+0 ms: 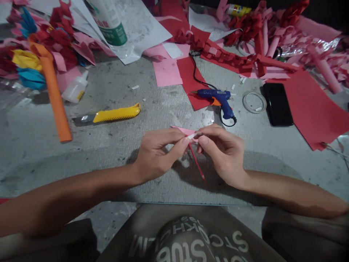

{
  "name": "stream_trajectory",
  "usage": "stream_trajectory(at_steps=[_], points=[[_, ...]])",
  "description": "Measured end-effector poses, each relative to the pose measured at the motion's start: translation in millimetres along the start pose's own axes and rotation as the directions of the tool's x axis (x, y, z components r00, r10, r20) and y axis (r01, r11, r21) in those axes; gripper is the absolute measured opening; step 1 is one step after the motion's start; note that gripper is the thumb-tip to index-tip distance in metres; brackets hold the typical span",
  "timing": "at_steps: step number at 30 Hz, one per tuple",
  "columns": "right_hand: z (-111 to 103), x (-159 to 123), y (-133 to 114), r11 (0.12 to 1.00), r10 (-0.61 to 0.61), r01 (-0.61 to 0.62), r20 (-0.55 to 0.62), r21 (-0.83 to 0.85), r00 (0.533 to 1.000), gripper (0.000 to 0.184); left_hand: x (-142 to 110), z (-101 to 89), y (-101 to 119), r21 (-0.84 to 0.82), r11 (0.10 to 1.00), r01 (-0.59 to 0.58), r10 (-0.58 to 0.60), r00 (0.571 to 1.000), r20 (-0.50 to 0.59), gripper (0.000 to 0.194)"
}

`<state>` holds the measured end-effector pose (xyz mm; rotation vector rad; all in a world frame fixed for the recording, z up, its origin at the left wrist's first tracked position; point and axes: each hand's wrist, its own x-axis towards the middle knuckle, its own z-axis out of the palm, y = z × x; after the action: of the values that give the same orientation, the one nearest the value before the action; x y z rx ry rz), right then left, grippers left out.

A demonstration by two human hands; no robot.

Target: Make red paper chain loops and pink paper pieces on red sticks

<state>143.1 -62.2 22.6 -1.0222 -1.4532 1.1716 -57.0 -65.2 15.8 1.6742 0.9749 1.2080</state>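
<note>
My left hand (160, 151) pinches a small white strip (192, 136) between thumb and index finger. The strip's other end is at the fingertips of my right hand (225, 154), which are also closed together. Below the pinch a thin red paper strip (195, 160) hangs down at a slant, its upper end hidden at my left fingertips. Pink paper (183, 130) shows just behind the fingers. Whether my right fingers also grip the pink paper is hidden.
A yellow utility knife (117, 113) with its blade out lies left. Beyond my hands are a blue glue gun (214, 95), a tape roll (254, 102), a black phone (278, 104) and red paper (317, 105). An orange paper tube (56, 94) and a glue bottle (76, 88) lie far left.
</note>
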Motion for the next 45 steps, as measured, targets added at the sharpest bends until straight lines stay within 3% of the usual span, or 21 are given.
stream_trajectory(at_steps=[5,8,10,12,17,21,23,26,28,36,45], points=[[-6.0,7.5,4.9,0.985,0.148,-0.143,-0.051,0.092,0.988,0.024,0.5,-1.9,-0.8,0.06,0.996,-0.068,0.072,0.995,-0.066,0.026],[-9.0,9.3,2.1,0.973,0.19,-0.206,0.145,0.1,0.971,0.025,2.1,-2.9,-1.0,0.186,0.97,-0.155,0.18,0.976,-0.122,0.023],[-7.9,7.3,-0.3,0.957,0.208,-0.261,0.328,0.126,0.921,0.023,3.6,-3.1,-1.6,0.254,0.944,-0.209,0.247,0.961,-0.126,0.021],[-5.4,4.6,-1.0,0.93,0.208,-0.31,0.411,0.197,0.888,0.018,5.0,-3.2,-2.5,0.275,0.931,-0.241,0.282,0.952,-0.119,0.021],[-6.8,3.9,3.6,0.847,0.229,-0.413,0.471,0.335,0.852,0.019,7.0,-4.5,-9.2,0.148,0.964,-0.222,0.239,0.965,-0.111,0.009],[-13.7,7.2,6.4,0.757,0.218,-0.509,0.577,0.409,0.787,0.02,12.0,-8.6,-17.4,0.0,0.988,-0.153,0.149,0.966,-0.212,0.02],[-15.9,7.9,6.5,0.746,0.214,-0.526,0.602,0.408,0.77,0.02,15.7,-10.6,-19.4,-0.071,0.989,-0.127,0.112,0.976,-0.185,0.024],[-17.3,7.8,5.7,0.746,0.222,-0.535,0.609,0.397,0.762,0.02,20.0,-11.8,-19.2,-0.122,0.987,-0.1,0.096,0.995,-0.041,0.024],[-17.3,7.8,5.3,0.744,0.233,-0.54,0.605,0.394,0.761,0.02,21.1,-11.1,-18.3,-0.136,0.987,-0.084,0.084,0.996,-0.003,0.015],[-14.3,9.9,8.7,0.791,0.271,-0.465,0.453,0.397,0.849,0.017,15.4,-5.7,-19.0,-0.066,0.992,-0.106,0.097,0.988,-0.121,0.009],[-10.5,8.4,8.9,0.793,0.332,-0.477,0.387,0.379,0.86,0.013,13.6,-4.2,-18.4,0.073,0.985,-0.154,0.163,0.976,-0.146,0.01]])
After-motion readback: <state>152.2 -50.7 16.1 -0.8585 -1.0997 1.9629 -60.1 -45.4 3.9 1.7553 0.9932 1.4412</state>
